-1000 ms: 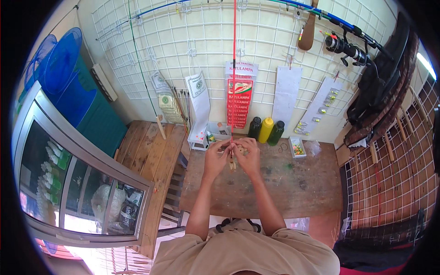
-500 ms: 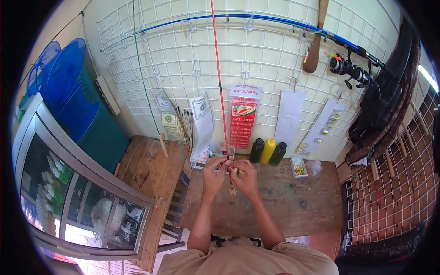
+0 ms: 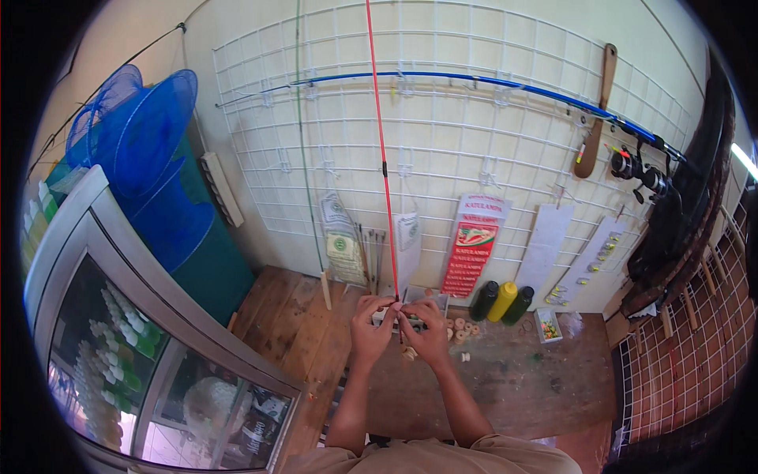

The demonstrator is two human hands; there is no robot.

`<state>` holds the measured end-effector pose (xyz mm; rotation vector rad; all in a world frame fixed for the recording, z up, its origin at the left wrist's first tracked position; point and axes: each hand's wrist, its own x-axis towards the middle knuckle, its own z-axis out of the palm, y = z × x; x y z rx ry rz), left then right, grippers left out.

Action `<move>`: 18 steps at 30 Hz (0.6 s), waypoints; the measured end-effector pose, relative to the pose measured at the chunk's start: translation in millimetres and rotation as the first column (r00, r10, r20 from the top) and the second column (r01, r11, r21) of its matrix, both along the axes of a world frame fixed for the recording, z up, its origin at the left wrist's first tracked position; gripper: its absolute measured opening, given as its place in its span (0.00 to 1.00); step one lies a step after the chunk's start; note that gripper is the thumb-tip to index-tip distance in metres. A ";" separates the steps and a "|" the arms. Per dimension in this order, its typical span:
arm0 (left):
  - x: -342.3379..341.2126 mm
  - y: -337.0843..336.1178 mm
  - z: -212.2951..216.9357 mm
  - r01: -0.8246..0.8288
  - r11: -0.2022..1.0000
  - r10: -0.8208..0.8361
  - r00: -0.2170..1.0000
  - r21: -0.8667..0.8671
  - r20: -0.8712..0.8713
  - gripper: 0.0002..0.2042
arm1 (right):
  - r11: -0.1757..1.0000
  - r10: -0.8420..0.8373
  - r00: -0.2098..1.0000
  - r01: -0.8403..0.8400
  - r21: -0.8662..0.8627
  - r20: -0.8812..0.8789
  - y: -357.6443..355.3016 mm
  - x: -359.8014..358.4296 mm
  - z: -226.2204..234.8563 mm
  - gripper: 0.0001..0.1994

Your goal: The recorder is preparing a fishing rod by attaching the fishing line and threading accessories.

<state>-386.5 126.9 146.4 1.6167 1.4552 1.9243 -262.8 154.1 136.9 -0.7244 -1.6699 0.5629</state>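
A thin red fishing rod (image 3: 382, 142) with a dark band partway up rises almost upright from between my hands. Its lower end is pinched by my left hand (image 3: 371, 328) and my right hand (image 3: 426, 325), with thumbs and fingertips meeting closely around it. The rod's dark tapering butt and whatever else lies between the fingertips are too small to make out. Just right of my right hand, several tan cork-like rings (image 3: 459, 330) lie on the wooden table (image 3: 513, 387), with a small white spool-shaped piece (image 3: 466, 357) in front of them. Behind my hands stands a white box (image 3: 434, 299), partly hidden.
Two dark bottles flank a yellow bottle (image 3: 500, 303) along the wall. Farther right sits a small white box of colourful bits (image 3: 548, 325). A green rod (image 3: 300, 118) leans at left. A blue rod (image 3: 442, 76) hangs across the white grid. A glass-fronted cabinet (image 3: 181, 340) stands near left.
The view has shifted, so the wall things sit lower and farther right. Cork-like rings beside my right hand now show. Both hands stay together on the red rod.
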 end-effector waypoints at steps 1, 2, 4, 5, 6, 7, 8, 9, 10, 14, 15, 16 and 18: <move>-9.7 -0.5 3.3 -0.027 1.000 0.028 0.999 0.009 -0.028 0.07 | 0.999 0.010 1.000 -0.010 0.032 0.007 0.8 -9.3 4.2 0.08; -19.3 -1.5 6.7 -0.055 0.998 0.056 0.997 0.017 -0.056 0.07 | 0.998 0.020 1.000 -0.021 0.063 0.014 1.7 -19.0 7.9 0.08; -35.0 -2.4 17.5 -0.066 0.997 0.067 0.996 0.029 -0.062 0.06 | 0.997 0.031 1.000 -0.031 0.073 0.001 3.9 -37.3 14.6 0.08; -42.5 -2.6 22.4 -0.073 0.997 0.075 0.995 0.038 -0.066 0.06 | 0.996 0.040 0.999 -0.039 0.080 -0.010 4.9 -46.1 17.7 0.08; -50.8 -3.2 26.1 -0.080 0.996 0.083 0.994 0.041 -0.070 0.06 | 0.996 0.047 0.999 -0.046 0.082 -0.015 5.5 -55.6 20.9 0.08; -58.5 -3.6 29.4 -0.086 0.995 0.089 0.994 0.053 -0.055 0.06 | 0.994 0.063 0.998 -0.061 0.090 -0.020 6.0 -64.4 24.1 0.08; -65.5 -4.0 33.4 -0.091 0.994 0.094 0.995 0.065 -0.040 0.05 | 0.992 0.077 0.997 -0.074 0.098 -0.025 6.5 -72.5 27.7 0.08; -69.5 -3.4 39.4 -0.089 0.994 0.092 0.995 0.068 -0.043 0.05 | 0.992 0.075 0.997 -0.072 0.101 -0.028 8.3 -78.7 31.7 0.08; -71.9 -3.3 47.2 -0.103 0.993 0.104 0.994 0.059 -0.022 0.05 | 0.990 0.071 0.997 -0.068 0.122 -0.027 10.0 -84.2 36.4 0.08; -93.9 7.1 60.9 -0.171 0.975 0.179 0.983 0.144 -0.048 0.05 | 0.989 0.076 0.995 -0.068 0.128 -0.058 12.4 -109.1 56.3 0.09; -98.9 9.4 63.0 -0.168 0.974 0.177 0.983 0.150 -0.049 0.05 | 0.989 0.073 0.996 -0.065 0.134 -0.059 13.8 -114.4 58.8 0.09; -104.0 11.4 65.4 -0.174 0.971 0.184 0.982 0.166 -0.047 0.05 | 0.987 0.072 0.996 -0.063 0.149 -0.056 15.4 -119.3 61.2 0.09; -111.6 14.3 70.5 -0.177 0.966 0.188 0.981 0.187 -0.044 0.05 | 0.984 0.069 0.996 -0.059 0.169 -0.052 18.5 -129.1 63.7 0.10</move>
